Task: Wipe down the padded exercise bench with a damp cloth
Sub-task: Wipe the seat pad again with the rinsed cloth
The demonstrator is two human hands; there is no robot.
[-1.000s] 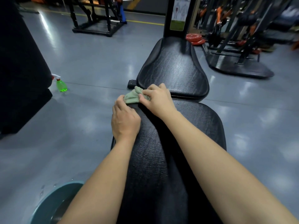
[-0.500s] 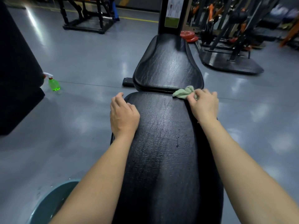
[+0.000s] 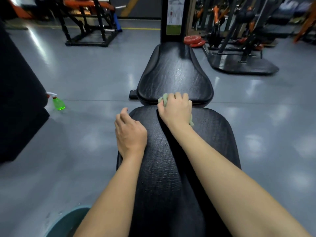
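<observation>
The black padded bench [image 3: 164, 177] stretches ahead. The left hand [image 3: 130, 134] rests on its left edge, fingers loosely bent, holding nothing. The right hand [image 3: 177, 109] grips the green cloth [image 3: 162, 100] in curled fingers at the long pad's far end.

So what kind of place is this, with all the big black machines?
Most likely a gym: there's a padded bench, red weight plates on the floor, and metal exercise frames standing around.
</observation>
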